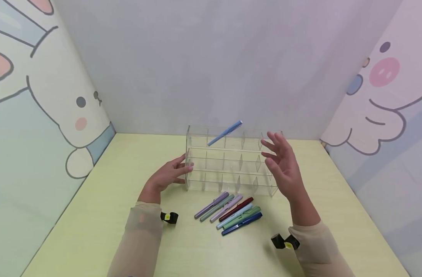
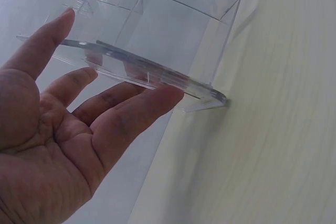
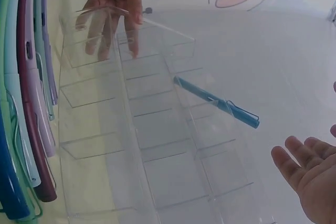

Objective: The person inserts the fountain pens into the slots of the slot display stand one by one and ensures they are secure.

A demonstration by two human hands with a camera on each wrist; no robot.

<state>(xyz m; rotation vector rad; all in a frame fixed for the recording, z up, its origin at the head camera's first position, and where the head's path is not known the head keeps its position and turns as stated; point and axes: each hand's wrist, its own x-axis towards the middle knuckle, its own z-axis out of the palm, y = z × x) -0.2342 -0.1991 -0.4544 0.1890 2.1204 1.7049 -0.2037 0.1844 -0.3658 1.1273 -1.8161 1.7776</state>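
Observation:
A clear acrylic rack with stepped rows of compartments stands near the back of the table. One blue pen lies slanted across its top row, clip end up to the right. My left hand touches the rack's left end panel; in the left wrist view its fingers reach along the clear side. My right hand is raised by the rack's right end, fingers spread and holding nothing. It is apart from the blue pen in the right wrist view.
In front of the rack lie several clipped pens side by side, among them a purple pen, a dark red pen, a green pen and a dark blue pen. A grey wall rises behind the table.

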